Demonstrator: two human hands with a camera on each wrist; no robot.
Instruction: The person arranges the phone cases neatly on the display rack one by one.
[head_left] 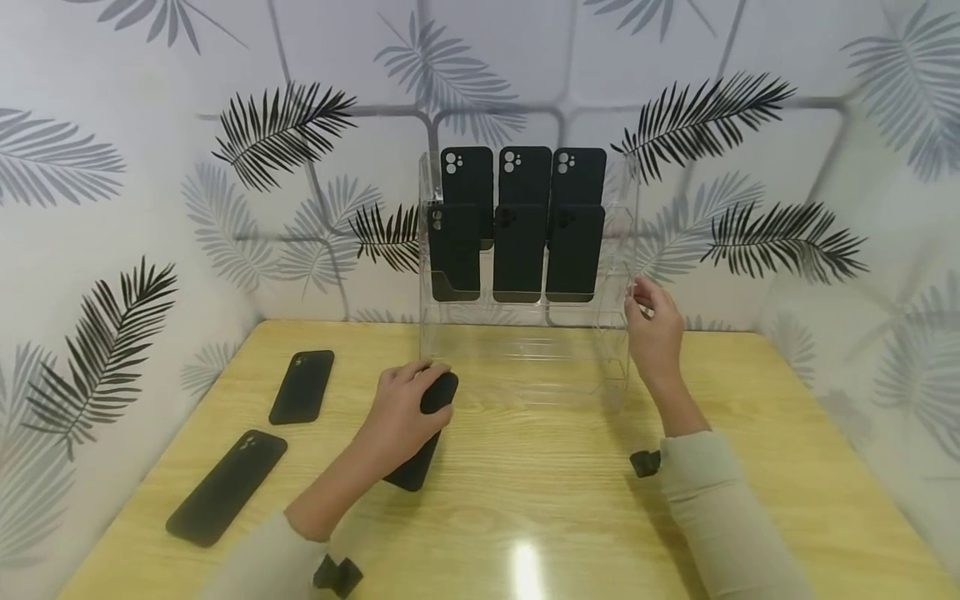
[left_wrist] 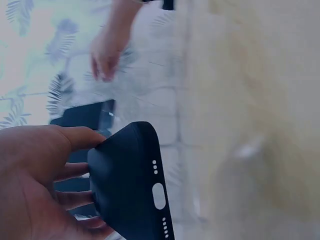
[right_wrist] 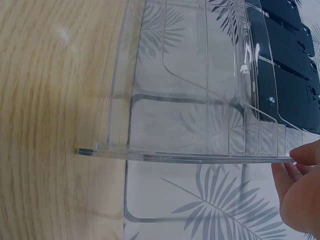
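My left hand (head_left: 401,412) grips a black phone case (head_left: 418,462) by its edges, over the table in front of the rack. In the left wrist view, the end of this phone case shows a slot and rows of small holes. At the right side of a clear acrylic display rack (right_wrist: 200,159), my right hand (head_left: 658,329) pinches the side panel's edge between thumb and fingers. Several black phone cases (head_left: 519,254) stand upright in the rack's two upper tiers, the back row with camera cutouts showing. Its lower tiers hold no cases.
Two more black phone cases, one farther back (head_left: 302,387) and one nearer (head_left: 227,487), lie flat on the left of the wooden table (head_left: 510,500). Behind the rack rises a leaf-patterned wall (head_left: 360,50). A black strap piece hangs at each sleeve.
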